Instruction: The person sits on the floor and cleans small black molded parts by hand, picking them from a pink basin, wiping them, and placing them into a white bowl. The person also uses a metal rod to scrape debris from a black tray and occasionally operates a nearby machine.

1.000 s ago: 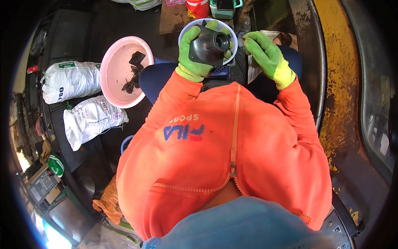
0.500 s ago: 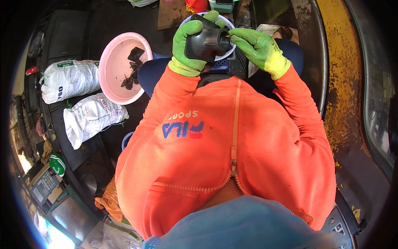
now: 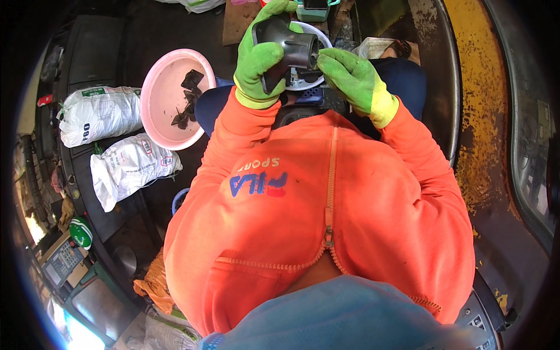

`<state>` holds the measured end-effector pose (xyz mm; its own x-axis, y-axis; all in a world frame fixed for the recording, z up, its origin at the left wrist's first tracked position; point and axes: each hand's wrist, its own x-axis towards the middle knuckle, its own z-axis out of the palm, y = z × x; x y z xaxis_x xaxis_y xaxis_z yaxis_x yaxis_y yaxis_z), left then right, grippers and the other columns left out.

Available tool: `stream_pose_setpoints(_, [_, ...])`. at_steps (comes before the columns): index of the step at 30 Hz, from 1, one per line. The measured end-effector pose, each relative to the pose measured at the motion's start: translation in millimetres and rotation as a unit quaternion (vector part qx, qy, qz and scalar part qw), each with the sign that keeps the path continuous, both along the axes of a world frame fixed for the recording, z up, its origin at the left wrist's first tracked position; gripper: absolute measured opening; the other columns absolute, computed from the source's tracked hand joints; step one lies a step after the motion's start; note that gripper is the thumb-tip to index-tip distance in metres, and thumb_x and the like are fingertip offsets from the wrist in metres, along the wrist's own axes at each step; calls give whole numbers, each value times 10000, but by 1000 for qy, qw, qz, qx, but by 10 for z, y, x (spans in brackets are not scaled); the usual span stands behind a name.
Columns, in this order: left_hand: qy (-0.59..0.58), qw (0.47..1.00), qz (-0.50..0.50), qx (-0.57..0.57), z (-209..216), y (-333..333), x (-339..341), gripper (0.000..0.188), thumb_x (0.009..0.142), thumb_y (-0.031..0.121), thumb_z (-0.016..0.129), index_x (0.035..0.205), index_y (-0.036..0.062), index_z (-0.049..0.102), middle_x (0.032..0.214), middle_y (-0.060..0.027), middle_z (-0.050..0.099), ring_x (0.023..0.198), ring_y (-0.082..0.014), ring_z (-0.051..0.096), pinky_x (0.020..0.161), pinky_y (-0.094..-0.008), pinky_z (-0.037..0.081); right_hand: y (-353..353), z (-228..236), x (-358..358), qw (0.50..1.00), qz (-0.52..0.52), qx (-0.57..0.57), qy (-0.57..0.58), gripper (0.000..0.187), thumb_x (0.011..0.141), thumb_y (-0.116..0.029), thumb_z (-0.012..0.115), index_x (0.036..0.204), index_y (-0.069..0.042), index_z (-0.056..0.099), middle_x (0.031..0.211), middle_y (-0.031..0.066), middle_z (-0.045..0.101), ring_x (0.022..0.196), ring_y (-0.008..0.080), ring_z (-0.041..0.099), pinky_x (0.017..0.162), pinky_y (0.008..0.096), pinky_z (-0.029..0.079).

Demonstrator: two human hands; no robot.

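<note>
My left hand [image 3: 255,73], in a green glove with a yellow cuff, is closed around a black moulded part [image 3: 296,48] with a flat flange and a round tubular neck. The open end of the neck points right. At that opening are the pinched fingertips of my right hand [image 3: 353,76], gloved the same way. Whatever they hold, if anything, is too small to make out. Below and behind the part stands a pale basin [image 3: 326,38], with some dark bits inside, mostly covered by the part and my hands.
To the left, a pink basin [image 3: 153,79] holds several black scraps [image 3: 189,96]. Two white printed sacks [image 3: 102,114] lie beyond it. At the top are a teal container [image 3: 314,11] and a brown board [image 3: 236,26]. A rusty yellow metal frame [image 3: 475,116] stands at right.
The black part has turned in my left hand, its neck now pointing more squarely right. My left hand has shifted slightly up and left; my right hand has moved slightly left and down, staying at the opening.
</note>
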<state>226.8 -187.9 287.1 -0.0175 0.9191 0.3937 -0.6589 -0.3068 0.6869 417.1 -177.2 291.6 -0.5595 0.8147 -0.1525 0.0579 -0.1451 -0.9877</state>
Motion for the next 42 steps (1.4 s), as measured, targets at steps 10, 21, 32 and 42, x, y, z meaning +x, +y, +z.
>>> stream_pose_setpoints(10, [187, 940, 183, 217, -76, 71, -4, 799, 768, 313, 787, 1393, -11, 409, 1353, -191, 458, 1114, -238, 548, 941, -360, 467, -118, 440, 43, 965, 64, -246, 66, 349, 991, -311, 513, 1069, 14, 611, 625, -47, 425, 520, 50, 338, 488, 206, 312])
stream_pose_setpoints(21, [379, 822, 273, 325, -29, 112, -202, 852, 786, 427, 761, 1446, 76, 354, 1383, -219, 408, 1063, -277, 553, 869, -408, 505, 127, 327, 73, 820, 247, -444, 263, 382, 1032, -355, 412, 1077, -14, 580, 649, -33, 463, 415, 26, 264, 373, 188, 207])
stream_pose_setpoints(32, [31, 993, 3, 118, -127, -36, 173, 1022, 755, 611, 684, 1470, 11, 269, 1453, -183, 352, 1309, -323, 408, 1053, -504, 383, 542, 455, 60, 866, 100, 489, -37, 330, 818, -12, 588, 1118, -118, 677, 905, 31, 665, 642, 141, 591, 578, 267, 473])
stream_pose_setpoints(42, [-205, 945, -155, -200, -243, -96, 48, 588, 864, 333, 570, 1350, 20, 459, 1217, -221, 584, 1067, -394, 606, 908, -560, 511, 536, 528, 103, 927, 30, 334, -166, 260, 938, -184, 608, 1147, -30, 626, 896, 30, 626, 843, 89, 569, 746, 249, 464])
